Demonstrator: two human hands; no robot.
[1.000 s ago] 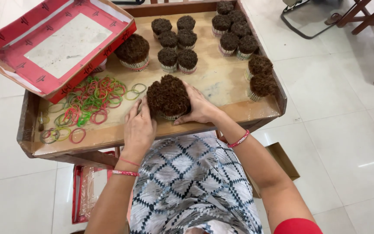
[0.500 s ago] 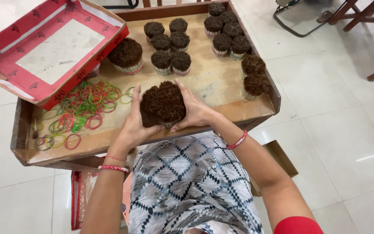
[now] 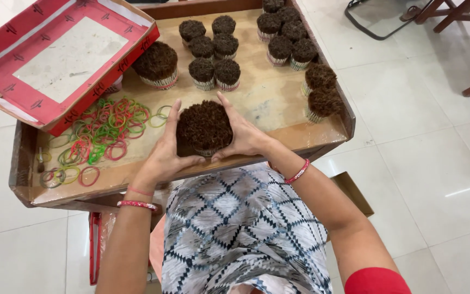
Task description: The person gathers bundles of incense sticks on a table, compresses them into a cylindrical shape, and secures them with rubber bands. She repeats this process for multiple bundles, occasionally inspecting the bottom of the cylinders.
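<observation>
From the head camera, looking down: a wooden tray [image 3: 278,103] rests in front of the person, and everything else sits relative to it. Near the tray's front edge, about midway along it, both hands cup a round bundle of dark brown sticks [image 3: 204,126]. The bundle stands on end, its long axis upright, the brown tips pointing up toward the camera, so only the domed top and a sliver of the pale striped lower part show.

The left hand [image 3: 165,158] wraps the bundle's left side, fingers stretched up along it and thumb curled under the near edge. The right hand [image 3: 243,136] presses the right side the same way, fingers spread. Both hands are closed against the bundle, clamping it between the palms. Whether its base touches the tray or hangs just above it cannot be told.

On the tray's left part lies a loose heap of coloured rubber bands [image 3: 96,136], green, red and yellow. Over the tray's far left corner sits a red cardboard box lid [image 3: 6,49], tilted. A larger bundle [image 3: 156,64] stands just beside the lid, and smaller bundles [image 3: 213,51] stand upright in clusters across the far middle and right of the tray. Under the tray is a white tiled floor [image 3: 436,152].
</observation>
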